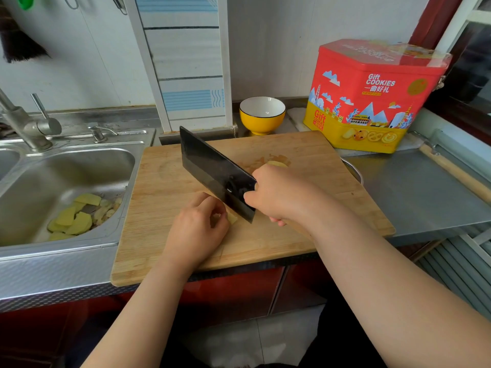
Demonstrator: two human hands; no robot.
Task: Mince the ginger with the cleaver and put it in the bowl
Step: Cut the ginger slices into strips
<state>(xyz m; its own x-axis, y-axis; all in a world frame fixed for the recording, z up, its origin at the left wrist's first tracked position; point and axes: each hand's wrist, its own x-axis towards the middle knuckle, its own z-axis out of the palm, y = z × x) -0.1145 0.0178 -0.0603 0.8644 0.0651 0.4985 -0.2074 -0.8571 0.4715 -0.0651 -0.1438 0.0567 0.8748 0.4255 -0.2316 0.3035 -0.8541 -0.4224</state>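
Several pale peelings [77,217] lie in the sink [66,166] at the far left, beside the tap [25,123]. On the board [265,235], the left hand [198,229] curls its fingers down onto a small ginger piece [231,218], pinning it just beside the blade. The cleaver [212,168] stands tilted, its heel on the board by that piece; the right hand [281,193] is wrapped tight round its handle. More ginger [277,163] shows past the right knuckles. The yellow bowl [262,115] sits behind the board, a cookie tin [372,96] to its right.
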